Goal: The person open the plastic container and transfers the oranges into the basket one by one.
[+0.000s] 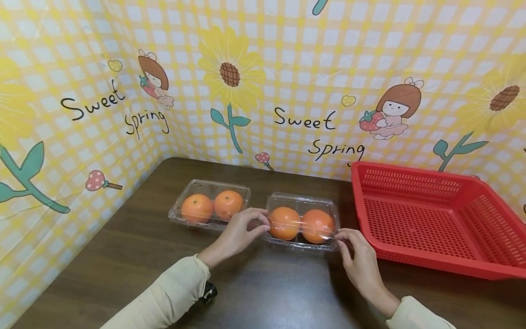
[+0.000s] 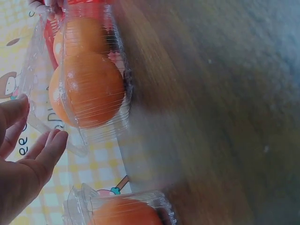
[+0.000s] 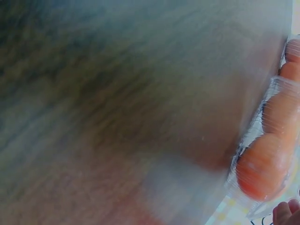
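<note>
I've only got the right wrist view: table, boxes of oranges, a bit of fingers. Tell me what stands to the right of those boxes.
Observer: A red basket, just beyond the right-hand box.
Operator: Now locate the left hand for me.
Observer: The left hand is at the left end of that same box, fingertips by its edge.
Operator: Read me the print on the cloth behind.
Observer: The yellow checked cloth says "Sweet Spring".
</note>
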Motion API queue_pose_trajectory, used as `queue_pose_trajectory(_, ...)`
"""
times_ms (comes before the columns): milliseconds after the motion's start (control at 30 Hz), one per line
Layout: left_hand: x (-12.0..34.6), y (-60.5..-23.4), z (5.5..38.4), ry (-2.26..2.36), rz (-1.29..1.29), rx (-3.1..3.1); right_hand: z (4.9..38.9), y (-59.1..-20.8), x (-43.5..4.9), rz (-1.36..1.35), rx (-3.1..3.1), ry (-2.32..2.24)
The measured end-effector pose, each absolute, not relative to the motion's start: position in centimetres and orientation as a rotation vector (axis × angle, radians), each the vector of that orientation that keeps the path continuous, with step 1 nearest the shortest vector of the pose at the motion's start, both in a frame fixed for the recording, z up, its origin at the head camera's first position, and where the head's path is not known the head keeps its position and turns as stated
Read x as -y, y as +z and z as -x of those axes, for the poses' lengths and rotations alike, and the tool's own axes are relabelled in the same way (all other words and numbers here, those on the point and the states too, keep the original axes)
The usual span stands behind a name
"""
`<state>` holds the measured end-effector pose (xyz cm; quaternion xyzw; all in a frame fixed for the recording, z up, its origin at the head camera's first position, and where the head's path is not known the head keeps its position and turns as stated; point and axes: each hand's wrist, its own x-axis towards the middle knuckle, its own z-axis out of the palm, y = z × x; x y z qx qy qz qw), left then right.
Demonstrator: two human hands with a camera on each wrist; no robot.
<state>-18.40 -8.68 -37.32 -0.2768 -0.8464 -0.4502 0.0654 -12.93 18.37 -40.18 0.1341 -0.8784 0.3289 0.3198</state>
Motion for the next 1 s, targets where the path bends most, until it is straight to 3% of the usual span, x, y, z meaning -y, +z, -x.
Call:
queue_pose_trajectory(567, 8.3, -36.1, 19.3, -1.435, 0.747, 2.497, 12.6, -37.4, -17.9, -0.402, 2.329, 0.971)
queue_pose_trajectory(1000, 7.7, -34.6, 20.5, -1.426, 0.744, 2.466, 14.6, -34.1, -18.8, -0.357, 2.447, 0.951)
